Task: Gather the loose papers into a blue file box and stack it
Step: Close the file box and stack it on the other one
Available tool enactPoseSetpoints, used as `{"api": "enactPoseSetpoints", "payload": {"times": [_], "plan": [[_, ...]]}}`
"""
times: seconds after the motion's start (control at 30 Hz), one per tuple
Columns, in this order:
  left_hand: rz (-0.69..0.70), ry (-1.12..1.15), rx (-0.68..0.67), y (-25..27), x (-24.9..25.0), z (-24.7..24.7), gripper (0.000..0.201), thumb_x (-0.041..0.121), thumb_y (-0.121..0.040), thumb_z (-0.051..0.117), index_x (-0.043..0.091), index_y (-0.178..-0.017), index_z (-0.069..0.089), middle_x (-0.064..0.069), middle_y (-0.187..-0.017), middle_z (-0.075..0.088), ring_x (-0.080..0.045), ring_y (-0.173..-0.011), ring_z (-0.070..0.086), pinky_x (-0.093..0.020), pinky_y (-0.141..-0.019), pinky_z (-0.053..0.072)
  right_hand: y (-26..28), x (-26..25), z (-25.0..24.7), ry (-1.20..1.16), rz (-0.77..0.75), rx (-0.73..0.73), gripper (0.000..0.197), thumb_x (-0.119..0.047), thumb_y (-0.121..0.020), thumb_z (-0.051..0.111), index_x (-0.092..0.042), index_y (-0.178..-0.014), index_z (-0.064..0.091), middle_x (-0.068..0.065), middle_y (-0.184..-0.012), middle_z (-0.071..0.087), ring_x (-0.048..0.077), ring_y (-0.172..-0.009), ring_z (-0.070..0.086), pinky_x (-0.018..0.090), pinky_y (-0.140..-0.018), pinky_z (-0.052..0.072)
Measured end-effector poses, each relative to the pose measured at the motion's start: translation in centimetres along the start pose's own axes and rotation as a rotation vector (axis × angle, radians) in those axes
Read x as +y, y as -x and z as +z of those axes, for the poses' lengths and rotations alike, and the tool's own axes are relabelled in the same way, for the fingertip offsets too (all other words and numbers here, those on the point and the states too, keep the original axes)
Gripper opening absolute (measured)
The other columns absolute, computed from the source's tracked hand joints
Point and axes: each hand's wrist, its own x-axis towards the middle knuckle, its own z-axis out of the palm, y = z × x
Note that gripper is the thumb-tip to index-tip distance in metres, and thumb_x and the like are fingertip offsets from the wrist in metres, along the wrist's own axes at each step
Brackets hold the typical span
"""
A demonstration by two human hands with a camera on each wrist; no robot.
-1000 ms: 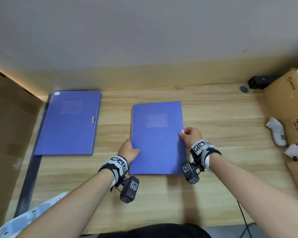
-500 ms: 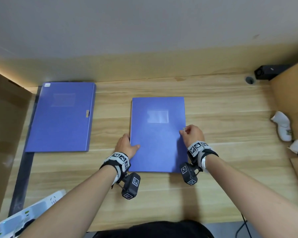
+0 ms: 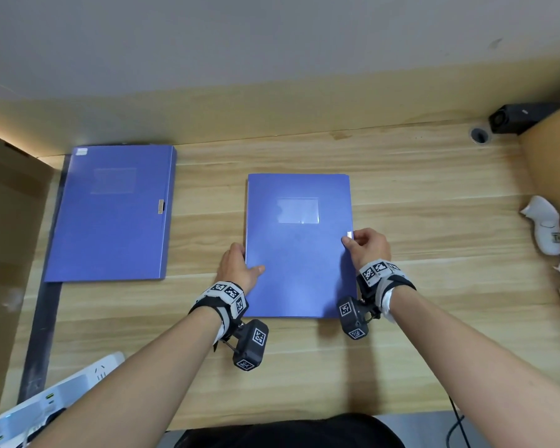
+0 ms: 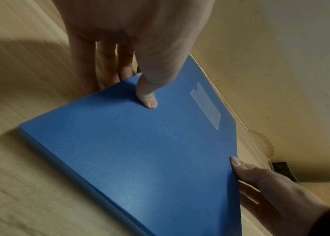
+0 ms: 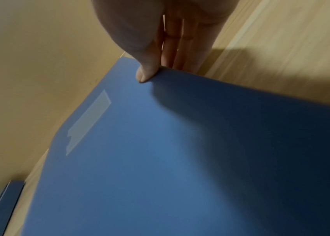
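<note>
Nearest the camera, on the wooden desk (image 3: 417,195), a blue file box (image 3: 299,253) is gripped at both long edges. Its left edge is held by the left hand (image 3: 238,270): the thumb (image 4: 147,95) is pressed flat on the lid, while the fingers (image 4: 103,67) are reached down along the side and partly hidden by it, so how far they curl underneath cannot be told. The right edge is pinched by the right hand (image 3: 369,248), its thumb (image 5: 146,71) laid on the lid's rim close to a small pale clasp (image 3: 349,234) and its fingers tucked against the side below. The box is seen as a flat, thin rectangle of matte blue board, closed, with a clear label pocket (image 3: 298,211) on the upper part of its lid. The desk surface is a light wood grain in long planks. Farther off to the left, well apart, a second blue file box (image 3: 110,215) of the same shape is laid flat, its metal clasp at the right edge. Against the far right, a brown cardboard carton (image 3: 556,163) and white crumpled items (image 3: 545,226) are found.
</note>
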Motion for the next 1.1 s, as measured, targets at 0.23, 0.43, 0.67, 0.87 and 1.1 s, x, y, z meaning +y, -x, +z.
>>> {"api": "enactPoseSetpoints", "payload": {"times": [0.23, 0.43, 0.67, 0.87, 1.1], "plan": [[-0.002, 0.076, 0.01, 0.8, 0.7, -0.8, 0.049, 0.029, -0.076, 0.078, 0.012, -0.113, 0.05, -0.008, -0.116, 0.059, -0.03, -0.102, 0.06, -0.046, -0.087, 0.053, 0.5, -0.8, 0.3, -0.093, 0.061, 0.006, 0.012, -0.026, -0.082, 0.071, -0.019, -0.09, 0.067, -0.001, -0.083, 0.067, 0.027, -0.09, 0.067, 0.039, -0.089, 0.053], [0.021, 0.384, 0.048, 2.2, 1.2, -5.8, 0.042, 0.021, -0.088, 0.068, 0.01, -0.118, 0.04, -0.012, -0.111, 0.061, -0.03, -0.087, 0.063, -0.038, -0.07, 0.052, 2.8, -4.7, 1.0, -0.326, -0.024, -0.026, 0.011, -0.021, -0.08, 0.073, -0.017, -0.085, 0.064, 0.0, -0.078, 0.065, 0.022, -0.076, 0.06, 0.041, -0.082, 0.052], [0.008, 0.6, 0.246, 1.2, -2.0, -15.1, 0.031, 0.024, -0.09, 0.062, 0.011, -0.113, 0.046, -0.003, -0.096, 0.063, -0.027, -0.085, 0.063, -0.041, -0.079, 0.055, 7.1, -15.1, 4.5, -0.515, -0.161, -0.241, 0.01, -0.023, -0.088, 0.065, -0.021, -0.081, 0.058, 0.001, -0.09, 0.065, 0.02, -0.083, 0.061, 0.052, -0.082, 0.055], [-0.041, 0.66, 0.328, -1.8, -7.7, -22.9, 0.021, 0.023, -0.089, 0.057, 0.016, -0.107, 0.049, 0.006, -0.088, 0.061, -0.028, -0.089, 0.065, -0.04, -0.075, 0.054, 10.4, -21.7, 11.4, -0.491, -0.199, -0.379, 0.004, -0.015, -0.091, 0.063, -0.015, -0.093, 0.059, 0.009, -0.103, 0.066, 0.024, -0.089, 0.064, 0.054, -0.084, 0.057], [-0.128, 0.589, 0.33, -5.1, -14.6, -28.7, 0.018, 0.029, -0.09, 0.051, 0.022, -0.106, 0.049, -0.006, -0.093, 0.064, -0.034, -0.08, 0.065, -0.041, -0.069, 0.053, 14.1, -24.8, 20.6, -0.426, -0.21, -0.465, 0.013, -0.009, -0.088, 0.066, -0.018, -0.092, 0.058, 0.008, -0.096, 0.066, 0.024, -0.083, 0.063, 0.052, -0.083, 0.056]]}}
